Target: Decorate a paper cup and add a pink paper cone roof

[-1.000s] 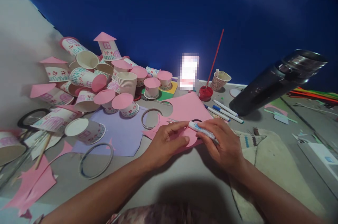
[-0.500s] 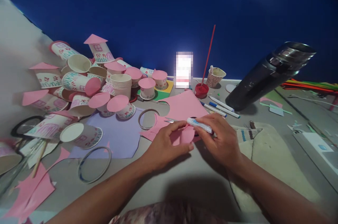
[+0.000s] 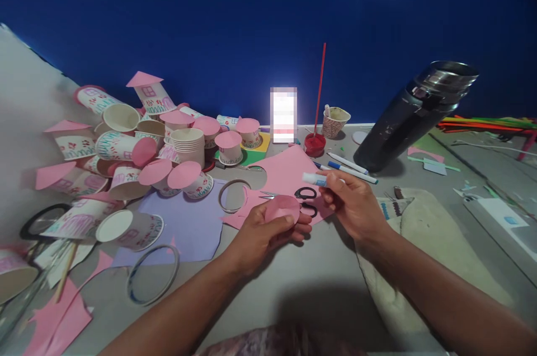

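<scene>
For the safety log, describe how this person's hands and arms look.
The left hand and right hand are gloveless; no rings or watch show. The forearms are bare, no sleeves in view. Mottled brownish-pink clothing shows at the bottom edge.

My bare left forearm point(image 3: 184, 311) and right forearm point(image 3: 440, 294) slanted inward from below. My left hand point(image 3: 260, 235) was cupped, its thumb laid on top, its fingers point(image 3: 304, 227) bent beneath. My right hand point(image 3: 358, 205), apart from it, gripped between thumb and curled fingers.

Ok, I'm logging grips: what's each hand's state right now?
Left hand: closed, holding a rounded pink paper piece.
Right hand: closed, holding a blue-labelled white tube.
</scene>
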{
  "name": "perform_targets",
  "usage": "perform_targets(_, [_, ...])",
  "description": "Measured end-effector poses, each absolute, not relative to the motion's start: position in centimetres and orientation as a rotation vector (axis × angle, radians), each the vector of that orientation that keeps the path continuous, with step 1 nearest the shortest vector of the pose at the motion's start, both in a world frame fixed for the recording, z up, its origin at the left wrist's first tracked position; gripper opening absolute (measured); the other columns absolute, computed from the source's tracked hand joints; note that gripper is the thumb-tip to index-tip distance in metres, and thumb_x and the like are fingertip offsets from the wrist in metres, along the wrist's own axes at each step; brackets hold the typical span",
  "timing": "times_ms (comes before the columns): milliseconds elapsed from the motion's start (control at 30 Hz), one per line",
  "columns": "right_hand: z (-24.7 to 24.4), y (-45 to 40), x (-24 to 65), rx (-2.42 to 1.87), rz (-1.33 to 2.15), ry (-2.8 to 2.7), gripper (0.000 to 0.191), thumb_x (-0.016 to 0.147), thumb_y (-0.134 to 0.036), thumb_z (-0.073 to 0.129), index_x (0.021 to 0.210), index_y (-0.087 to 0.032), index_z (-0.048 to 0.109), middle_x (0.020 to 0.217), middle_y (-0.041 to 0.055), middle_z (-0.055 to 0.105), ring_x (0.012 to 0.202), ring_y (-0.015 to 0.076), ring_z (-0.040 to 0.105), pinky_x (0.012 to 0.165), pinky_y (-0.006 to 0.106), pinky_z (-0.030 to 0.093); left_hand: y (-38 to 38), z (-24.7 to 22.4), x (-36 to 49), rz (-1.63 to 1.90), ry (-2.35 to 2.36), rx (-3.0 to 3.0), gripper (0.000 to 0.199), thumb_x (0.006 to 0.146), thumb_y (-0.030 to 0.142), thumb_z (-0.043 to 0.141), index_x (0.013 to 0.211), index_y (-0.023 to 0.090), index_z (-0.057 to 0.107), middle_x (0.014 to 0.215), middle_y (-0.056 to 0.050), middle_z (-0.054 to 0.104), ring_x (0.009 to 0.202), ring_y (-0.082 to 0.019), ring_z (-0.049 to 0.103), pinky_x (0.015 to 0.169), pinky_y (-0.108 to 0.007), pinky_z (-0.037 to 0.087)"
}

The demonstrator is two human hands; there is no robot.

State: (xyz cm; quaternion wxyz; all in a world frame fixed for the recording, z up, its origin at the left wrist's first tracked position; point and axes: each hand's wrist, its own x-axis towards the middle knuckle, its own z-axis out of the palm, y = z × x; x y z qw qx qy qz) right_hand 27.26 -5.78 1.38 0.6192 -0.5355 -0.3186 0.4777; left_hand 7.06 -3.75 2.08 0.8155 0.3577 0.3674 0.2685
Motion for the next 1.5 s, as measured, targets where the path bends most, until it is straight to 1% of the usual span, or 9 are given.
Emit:
perform_targets(167, [1.9, -5.4, 27.8, -1.036, 1.471, -0.629, 0.034, 0.07, -0.037, 0.086, 0.097, -0.02, 0.073, 0.079, 0.0019, 0.066, 0.067, 0.0149, 0.059, 0.055, 0.025, 0.049, -3.3, 1.7, 6.8, 0.659, 0.793, 0.719, 0.038, 0.072, 0.041, 0.089, 0.091, 0.009, 0.08, 0.094, -0.016, 0.082, 0.083, -0.029, 0.078, 0.075, -0.035, 0.061])
perform_targets(300, [1.9, -6.0, 27.3, -0.936, 1.634, -0.716, 0.028, 0.064, -0.026, 0.082, 0.089, -0.019, 0.073, 0.08, 0.0007, 0.062, 0.065, 0.0139, 0.055, 0.053, 0.025, 0.045, -3.5, 1.5, 6.9, 0.682, 0.8, 0.777, 0.038, 0.075, 0.042, 0.087, 0.091, 0.009, 0.08, 0.093, -0.017, 0.081, 0.079, -0.028, 0.077, 0.077, -0.039, 0.06])
perform_targets(533, [1.4, -7.2, 26.0, -1.339, 1.218, -1.184, 0.025, 0.074, -0.036, 0.085, 0.091, -0.021, 0.076, 0.067, -0.0032, 0.058, 0.061, 0.0138, 0.055, 0.058, 0.026, 0.046, -4.2, 1.4, 7.2, 0.668, 0.797, 0.97, 0.03, 0.079, 0.037, 0.084, 0.095, 0.013, 0.077, 0.086, -0.009, 0.077, 0.079, -0.02, 0.07, 0.081, -0.035, 0.058])
perform_targets(667, [1.7, -7.4, 25.4, -1.396, 0.946, -1.414, 0.009, 0.08, -0.03, 0.076, 0.078, -0.021, 0.076, 0.07, -0.0011, 0.066, 0.062, 0.0139, 0.057, 0.06, 0.026, 0.045, -4.5, 1.1, 7.3, 0.653, 0.824, 1.153, 0.023, 0.082, 0.033, 0.078, 0.095, 0.015, 0.077, 0.087, -0.006, 0.074, 0.078, -0.017, 0.065, 0.078, -0.031, 0.054])
perform_targets(800, [1.6, -7.6, 25.1, -1.383, 0.78, -1.538, 0.014, 0.084, -0.023, 0.072, 0.07, -0.021, 0.073, 0.068, -0.0012, 0.066, 0.064, 0.0134, 0.058, 0.063, 0.025, 0.044, -4.6, 1.7, 7.3, 0.715, 0.931, 1.321, 0.023, 0.078, 0.024, 0.073, 0.1, 0.018, 0.077, 0.095, -0.005, 0.076, 0.085, -0.019, 0.066, 0.079, -0.03, 0.051])
perform_targets(933, [1.7, -7.7, 25.3, -1.411, 0.852, -1.537, 0.012, 0.087, -0.033, 0.072, 0.084, -0.022, 0.078, 0.069, -0.0016, 0.065, 0.066, 0.0149, 0.06, 0.063, 0.025, 0.045, -4.2, 2.2, 7.1, 0.828, 1.09, 1.44, 0.025, 0.074, 0.019, 0.069, 0.097, 0.019, 0.078, 0.098, -0.004, 0.078, 0.092, -0.021, 0.068, 0.085, -0.03, 0.051])
perform_targets(1033, [1.9, -7.6, 25.5, -1.481, 0.893, -1.46, 0.023, 0.086, -0.042, 0.073, 0.096, -0.022, 0.078, 0.074, -0.0007, 0.067, 0.071, 0.0175, 0.064, 0.068, 0.027, 0.049, -3.6, 2.2, 6.9, 0.841, 1.142, 1.347, 0.02, 0.07, 0.021, 0.072, 0.089, 0.017, 0.078, 0.084, -0.002, 0.076, 0.08, -0.018, 0.066, 0.073, -0.027, 0.05])
perform_targets(1200, [1.6, -7.5, 25.2, -1.567, 0.898, -1.492, 0.019, 0.08, -0.041, 0.076, 0.084, -0.022, 0.073, 0.072, -0.0017, 0.068, 0.066, 0.0164, 0.061, 0.064, 0.027, 0.046, -3.1, 2.0, 7.0, 0.831, 1.144, 1.067, 0.019, 0.065, 0.026, 0.077, 0.081, 0.014, 0.077, 0.067, 0.001, 0.068, 0.061, -0.012, 0.055, 0.059, -0.024, 0.044])
perform_targets(1500, [1.1, -7.6, 25.1, -1.642, 0.781, -1.615, 0.024, 0.084, -0.04, 0.066, 0.069, -0.022, 0.066, 0.065, -0.0012, 0.066, 0.063, 0.0159, 0.056, 0.063, 0.029, 0.039, -3.1, 2.3, 6.9, 0.82, 1.129, 1.383, 0.018, 0.067, 0.024, 0.076, 0.082, 0.02, 0.085, 0.087, -0.006, 0.081, 0.083, -0.021, 0.068, 0.078, -0.031, 0.051])
